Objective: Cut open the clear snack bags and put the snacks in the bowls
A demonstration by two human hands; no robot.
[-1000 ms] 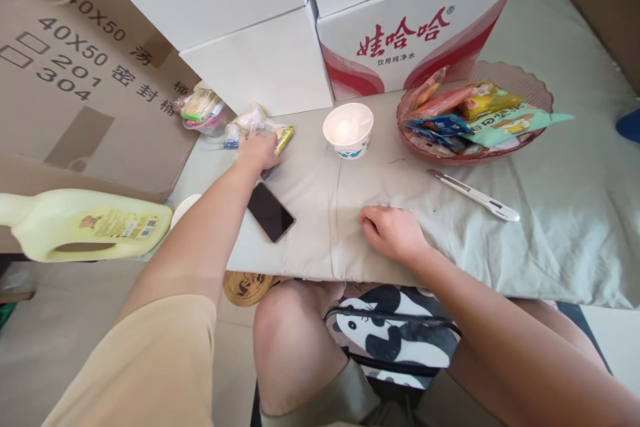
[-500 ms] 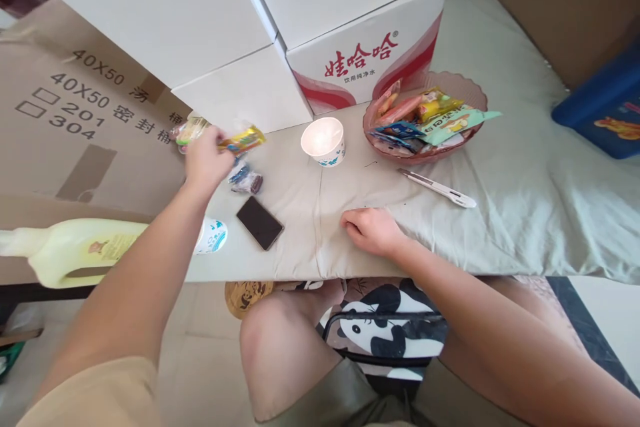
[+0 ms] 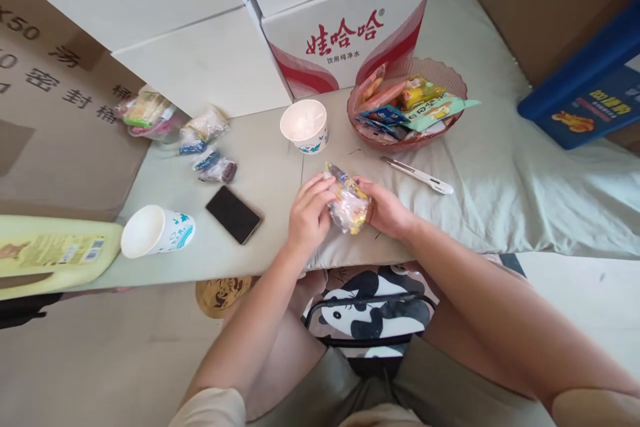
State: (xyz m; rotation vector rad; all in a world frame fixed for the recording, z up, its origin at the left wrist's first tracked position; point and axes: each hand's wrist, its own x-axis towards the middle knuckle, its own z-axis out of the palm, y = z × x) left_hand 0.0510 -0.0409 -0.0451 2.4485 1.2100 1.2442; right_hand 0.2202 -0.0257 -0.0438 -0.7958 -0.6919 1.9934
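Note:
Between both hands, just above the cloth-covered table, is a crinkled snack wrapper (image 3: 350, 205), clear plastic with yellow and dark printing. My left hand (image 3: 311, 208) grips its left side, fingers bent over it. On the other side my right hand (image 3: 385, 205) pinches the wrapper's edge, with part of the fingers hidden behind it. A white paper cup (image 3: 307, 137) with blue print stands upright beyond the hands. To the right lies a white utility knife (image 3: 419, 175). Behind it a pink glass bowl (image 3: 407, 140) holds several packaged snacks.
A phone (image 3: 234, 214) lies left of the hands, near a tipped paper cup (image 3: 170, 230) and a yellow bottle (image 3: 65, 250). Crumpled wrappers (image 3: 215, 167) and another filled bowl (image 3: 155, 127) sit back left. White boxes (image 3: 345, 40) line the rear; a blue container (image 3: 580, 93) is at right.
My left hand has come from the far left to the middle, bringing the yellow wrapper. My right hand, earlier resting curled on the table, now holds it too. The view has shifted.

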